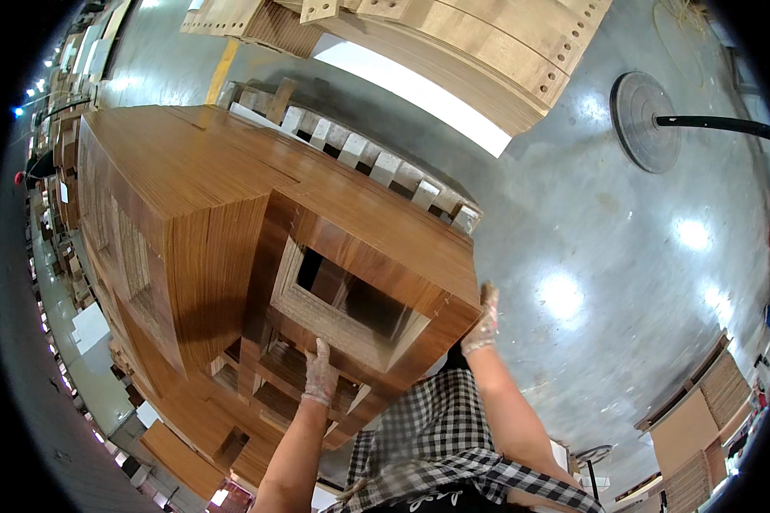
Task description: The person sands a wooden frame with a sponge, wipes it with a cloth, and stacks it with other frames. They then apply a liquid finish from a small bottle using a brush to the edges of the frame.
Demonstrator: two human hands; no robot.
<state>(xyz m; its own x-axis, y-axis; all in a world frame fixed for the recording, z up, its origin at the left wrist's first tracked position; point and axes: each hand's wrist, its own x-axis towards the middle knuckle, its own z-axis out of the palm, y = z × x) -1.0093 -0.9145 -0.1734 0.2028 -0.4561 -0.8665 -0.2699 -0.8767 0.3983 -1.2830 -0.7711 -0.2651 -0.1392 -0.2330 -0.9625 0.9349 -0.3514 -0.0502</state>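
A tall stack of brown wood-grain frame panels (402, 235) with rectangular openings stands close in front of me. My left hand (321, 376), in a thin, stained glove, grips the rail between a large opening and the smaller ones below it; some of its fingers are hidden. At the right edge of the same top frame is my right hand (482, 323), gloved too, its fingers along the outer side and partly out of sight. Through the large opening, dark inner surfaces of the stack show. Another brown stack (214, 265) adjoins it on the left.
Behind the stack runs a row of pale wooden blocks (351, 152). Light wooden boards with drilled holes (488, 43) lie farther off. A round grey base with a black pole (646, 120) stands on the shiny floor (573, 231) at right. Cardboard-coloured stacks (697, 436) are lower right.
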